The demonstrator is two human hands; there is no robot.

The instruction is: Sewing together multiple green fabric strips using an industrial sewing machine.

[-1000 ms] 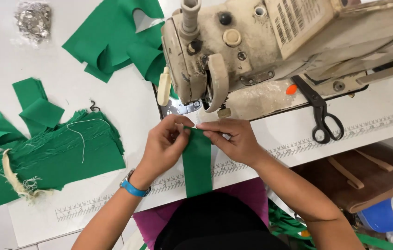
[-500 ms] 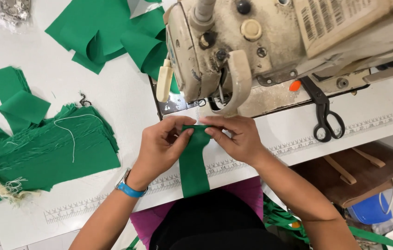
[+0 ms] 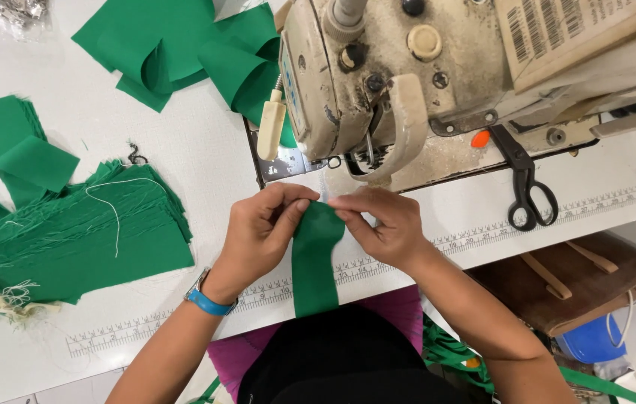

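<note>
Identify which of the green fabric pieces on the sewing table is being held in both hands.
The narrow green strip hanging over the table's front edge, pinched by the left hand and right hand. The other green pieces lie untouched farther left.

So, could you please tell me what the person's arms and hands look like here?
Both arms are bare, with no sleeves or gloves in view. The left hand has a bright blue wristband with a small silvery piece on its wrist. The right hand shows no band, ring or watch.
</note>
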